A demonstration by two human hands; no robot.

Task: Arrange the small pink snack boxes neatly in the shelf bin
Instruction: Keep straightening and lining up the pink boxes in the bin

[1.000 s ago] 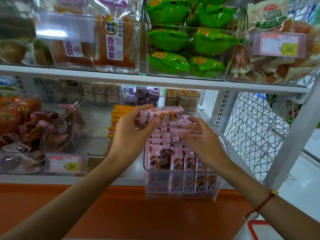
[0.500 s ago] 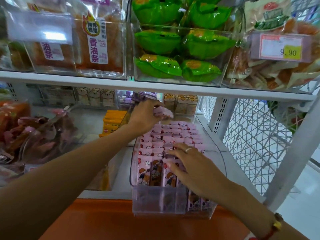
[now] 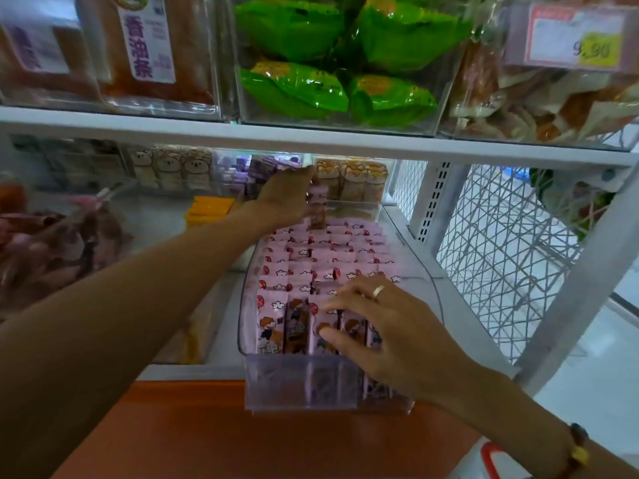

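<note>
Nearest the viewer, a clear plastic shelf bin [image 3: 276, 385] juts forward off a white shelf [image 3: 460, 305], its front end hanging over an orange ledge [image 3: 207, 437]. The bin is packed with small pink snack boxes [image 3: 311, 261], standing upright in tidy rows that run from near to far.

The right hand [image 3: 390, 333] lies over the near right part of the bin. Its fingers [image 3: 345, 295] are spread and almost straight, their tips resting on the tops of the front rows, and the thumb touches the face of a front box. It grips nothing. This looks like a steadying press, meant to keep the front rows upright while the far end is worked on. A ring sits on one finger and a beaded bracelet [image 3: 577, 451] circles the wrist.

Farther back, the left arm reaches across to the far end of the bin. There the left hand [image 3: 287, 198] holds one pink box [image 3: 318, 209] upright, fingers wrapped around its upper part, its lower end at the last row. It is probably being slotted into the back row.

Beyond, more snack packs line the far shelf. Above, on an upper shelf, clear bins hold green packets [image 3: 332, 84].
</note>
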